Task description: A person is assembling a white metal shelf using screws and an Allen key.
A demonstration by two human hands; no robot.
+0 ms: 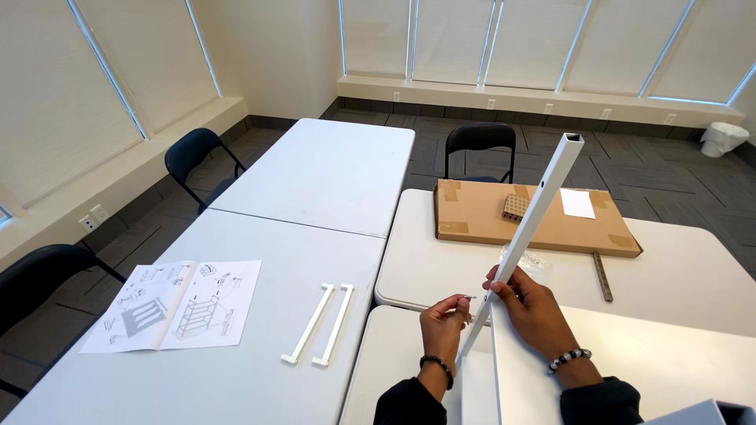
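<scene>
A long white square metal tube (543, 193) rises at a slant from low centre to upper right. My right hand (529, 308) grips it around its lower part. My left hand (446, 321) sits just left of the tube and pinches a small screw (469, 297) whose tip points at the tube's side. Both wrists wear bead bracelets. The tube's bottom end rests near a white panel (479, 386) in front of me.
Two short white bars (321, 323) lie side by side on the left table beside an open instruction sheet (175, 304). A flat cardboard box (529, 220) with a small brown block, a paper slip and a thin wooden strip (602, 275) lies farther off. Dark chairs stand around the tables.
</scene>
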